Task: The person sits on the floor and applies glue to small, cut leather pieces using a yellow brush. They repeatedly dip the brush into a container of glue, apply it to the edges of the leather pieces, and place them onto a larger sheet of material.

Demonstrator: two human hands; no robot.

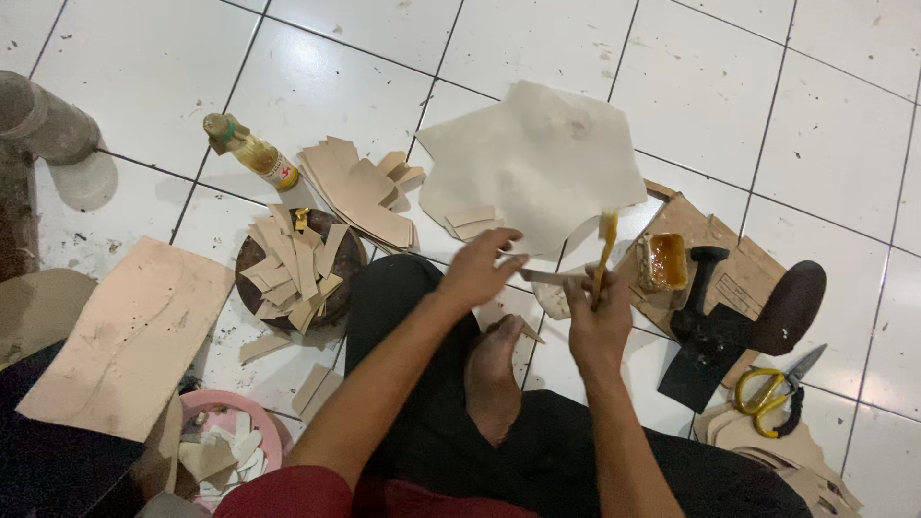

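Two hands meet above the crossed legs: the left hand (pixel 477 271) pinches one end of a thin tan strip (pixel 552 277), the right hand (pixel 597 321) grips a glue-coated brush (pixel 605 251) upright over it. The strip looks light, floppy and probably tacky where brushed, so its dry end seems safest. A glue tin (pixel 664 262) sits just right of the brush.

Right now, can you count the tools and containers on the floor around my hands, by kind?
Glue brush, in the right hand: 1
Open glue tin: 1
Yellow-handled scissors: 1
Black hammer: 1
Glass bottle: 1
Pink bowl: 1
Total: 6
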